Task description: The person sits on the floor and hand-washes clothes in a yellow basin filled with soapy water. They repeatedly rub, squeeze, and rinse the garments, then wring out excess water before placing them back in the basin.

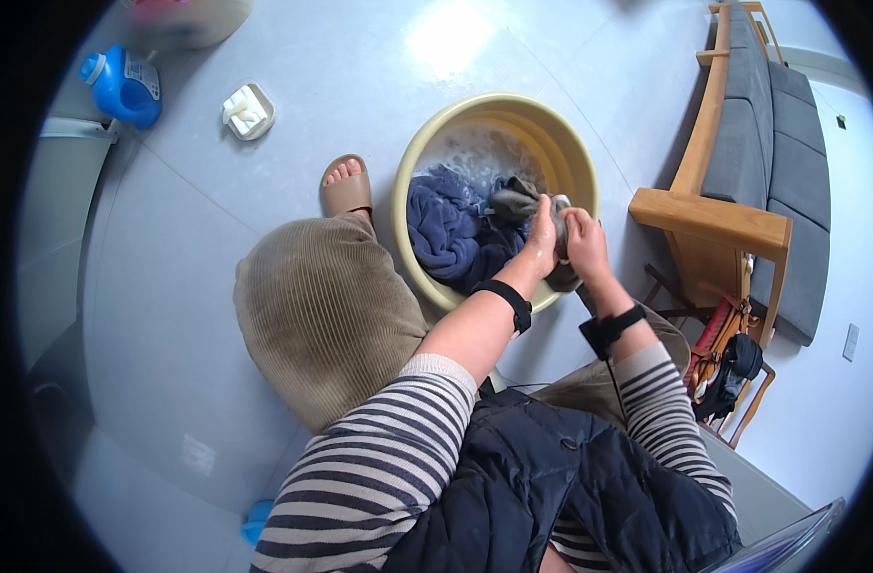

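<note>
A round yellow plastic tub (402, 208) stands on the floor before me, with soapy water (486, 143) at its far side. Bunched wet navy cloth (443, 229) lies in its left half. Over the tub's right side my left hand (544, 236) and my right hand (585, 243) meet on a grey-brown garment (516, 202). My left thumb points up along the cloth, while the right fingers curl onto it. Part of the garment hangs below the hands near the rim. Some of it is hidden by my fingers.
A blue detergent jug (128, 89) and a small dish holding a white bar and brush-like piece (247, 111) stand at left. To the right is a wooden sofa with grey cushions (737, 157). A chair holding bags (730, 372) stands nearer. My sandalled foot (347, 188) is beside the tub.
</note>
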